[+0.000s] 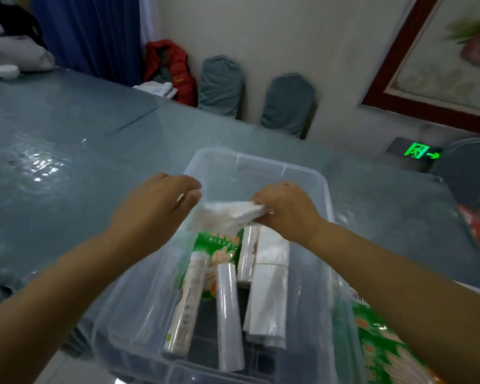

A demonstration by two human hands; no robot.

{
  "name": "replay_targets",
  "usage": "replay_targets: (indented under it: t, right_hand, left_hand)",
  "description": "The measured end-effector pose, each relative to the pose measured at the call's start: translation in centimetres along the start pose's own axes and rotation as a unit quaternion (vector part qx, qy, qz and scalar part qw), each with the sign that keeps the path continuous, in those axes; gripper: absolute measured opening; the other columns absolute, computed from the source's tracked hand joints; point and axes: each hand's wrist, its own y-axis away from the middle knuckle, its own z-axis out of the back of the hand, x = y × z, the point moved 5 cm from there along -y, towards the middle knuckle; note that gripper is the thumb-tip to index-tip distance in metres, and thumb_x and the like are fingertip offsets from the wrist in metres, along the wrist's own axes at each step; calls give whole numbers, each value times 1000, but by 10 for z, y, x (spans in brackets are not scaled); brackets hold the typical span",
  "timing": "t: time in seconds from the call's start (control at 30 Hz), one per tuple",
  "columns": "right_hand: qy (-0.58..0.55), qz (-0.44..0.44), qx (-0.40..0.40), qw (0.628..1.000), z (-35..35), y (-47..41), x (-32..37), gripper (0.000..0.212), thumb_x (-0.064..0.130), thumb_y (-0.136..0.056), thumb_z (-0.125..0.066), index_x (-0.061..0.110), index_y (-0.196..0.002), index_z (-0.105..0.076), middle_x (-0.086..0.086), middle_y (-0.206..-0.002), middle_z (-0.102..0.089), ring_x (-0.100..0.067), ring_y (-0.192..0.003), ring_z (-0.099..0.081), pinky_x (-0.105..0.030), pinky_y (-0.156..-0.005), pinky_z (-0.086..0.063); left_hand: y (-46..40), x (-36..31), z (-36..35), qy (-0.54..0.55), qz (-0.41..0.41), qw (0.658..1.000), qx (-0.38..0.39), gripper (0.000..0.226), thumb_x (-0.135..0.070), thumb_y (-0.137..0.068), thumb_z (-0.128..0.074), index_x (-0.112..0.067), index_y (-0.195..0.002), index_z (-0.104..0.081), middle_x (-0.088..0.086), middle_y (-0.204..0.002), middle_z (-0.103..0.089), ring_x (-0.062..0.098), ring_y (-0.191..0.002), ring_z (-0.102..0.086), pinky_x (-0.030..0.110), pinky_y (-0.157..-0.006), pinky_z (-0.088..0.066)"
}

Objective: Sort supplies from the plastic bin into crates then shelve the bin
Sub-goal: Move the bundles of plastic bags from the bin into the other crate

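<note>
My right hand (284, 207) pinches a white crumpled plastic packet (227, 216) by its right end, holding it in the air over the middle of the clear plastic bin (311, 173). My left hand (161, 206) hovers at nine o'clock of that packet, fingers loosely extended over the bin's left rim and gripping nothing.

Below the packet, inside the bin, lie a green printed pack (219, 245), a long printed roll (187, 303) along the left, a plain white roll (229, 314) in the middle, a shorter roll (247, 256) at twelve o'clock of it, and a folded white bag bundle (269, 286) on the right. The far half of the bin shows bare floor.

Outside the bin at four o'clock sits another green pack (385, 347), touching the wall. The bin stands on a blue-grey table (67, 139) whose surface spreads wide toward ten o'clock. Past the table's far edge at twelve o'clock stand two covered chairs (222, 84) against the wall.
</note>
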Motion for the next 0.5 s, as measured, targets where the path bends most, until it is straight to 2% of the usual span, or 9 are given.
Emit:
replay_targets:
  t: [0.07, 0.1, 0.2, 0.23, 0.3, 0.33, 0.4, 0.5]
  right_hand:
    - [-100, -119, -56, 986, 33, 16, -24, 19, 27, -71, -80, 14, -77, -67, -3, -76, -68, -21, -73, -62, -34, -67, -45]
    - [-166, -179, -85, 966, 46, 26, -36, 19, 27, -70, -81, 19, -78, -65, 1, -76, -67, -15, -71, -60, -32, -65, -47]
    - [-358, -303, -164, 868, 74, 59, -65, 31, 21, -64, -85, 25, -89, -67, 7, -83, -71, -11, -78, -67, -29, -69, -56]
    - [-393, -317, -186, 843, 81, 69, -72, 31, 18, -63, -85, 25, -88, -68, 10, -81, -73, -9, -77, -69, -26, -66, -56]
    - [-433, -333, -219, 809, 93, 90, -83, 27, 14, -62, -85, 22, -83, -70, 12, -74, -74, -6, -70, -69, -20, -59, -54]
    - [-448, -340, -232, 794, 97, 101, -87, 26, 13, -62, -84, 20, -83, -70, 9, -74, -75, -7, -69, -69, -22, -59, -54]
    - [-480, -352, -258, 761, 105, 129, -98, 21, 12, -65, -82, 17, -82, -71, 4, -76, -75, -11, -69, -69, -25, -59, -53]
    - [-535, -364, -295, 703, 112, 175, -120, 17, 4, -73, -74, 16, -84, -71, 3, -78, -75, -11, -69, -69, -23, -56, -53]
  left_hand:
    - [-22, -19, -3, 99, 20, 995, -10, 41, -47, -84, -37, -23, -111, -57, -4, -93, -65, 23, -89, -58, 38, -78, -46]
    - [-33, -32, -7, 139, 20, 990, -6, 43, -49, -83, -38, -24, -114, -54, -10, -91, -62, 19, -86, -59, 36, -75, -45]
    - [-61, -82, -32, 199, -10, 979, 42, 45, -50, -83, -52, -25, -120, -47, -16, -96, -59, 4, -83, -59, 33, -74, -48]
    - [-68, -101, -42, 201, -28, 977, 65, 45, -46, -82, -56, -23, -120, -47, -13, -100, -60, 4, -85, -59, 34, -76, -50]
    - [-80, -139, -64, 213, -58, 970, 102, 37, -38, -81, -59, -19, -112, -51, -3, -101, -64, 14, -89, -62, 41, -81, -51]
    - [-85, -157, -73, 215, -65, 968, 114, 32, -35, -81, -60, -17, -106, -53, 0, -100, -65, 20, -90, -62, 44, -82, -51]
    - [-90, -192, -92, 212, -73, 967, 123, 22, -32, -82, -60, -17, -98, -53, 3, -95, -65, 25, -89, -61, 43, -80, -50]
    - [-90, -241, -120, 231, -90, 959, 141, 17, -30, -80, -61, -21, -94, -58, 0, -87, -66, 22, -83, -63, 36, -74, -51]
